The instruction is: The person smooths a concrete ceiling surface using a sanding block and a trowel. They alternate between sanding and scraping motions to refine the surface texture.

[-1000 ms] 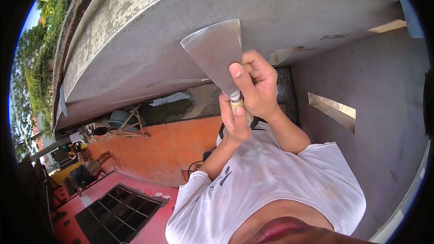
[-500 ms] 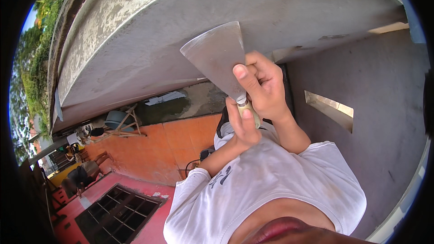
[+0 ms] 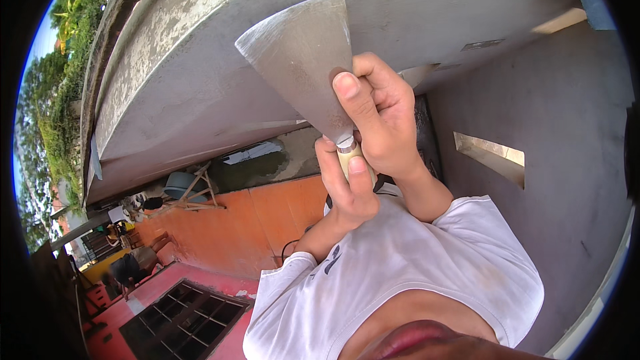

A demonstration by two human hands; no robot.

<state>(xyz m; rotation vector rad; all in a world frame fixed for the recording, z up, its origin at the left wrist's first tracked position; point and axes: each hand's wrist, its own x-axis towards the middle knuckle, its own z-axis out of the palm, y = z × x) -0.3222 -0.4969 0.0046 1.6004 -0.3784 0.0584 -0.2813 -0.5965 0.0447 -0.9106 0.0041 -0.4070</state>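
Wide putty knife [image 3: 303, 60]: flat trapezoid steel blade, dull grey with scuffs and dried smears, tapering to a metal ferrule and a pale wooden handle. It sits upper centre, broad edge up and to the left, against the grey concrete overhang [image 3: 200, 80].

Right hand [image 3: 383, 120] is wrapped around the ferrule end, thumb pressed flat on the blade face. Left hand [image 3: 347, 187] is just below, fist closed on the wooden handle, thumb lying along it. Both clamp the same tool, hands touching.

Overhang surface is rough, patchy plaster, flaking pale along its left rim. Grey rendered wall [image 3: 553, 160] on the right has a narrow rectangular slot. Orange wall [image 3: 253, 227] is far left-centre, with a red floor and a dark metal grille [image 3: 180, 320] at lower left. Person wears a white T-shirt [image 3: 400, 273].

Versus half a second ago: blade is slightly higher and turned more face-on, thumb further up the steel; grip otherwise unchanged.
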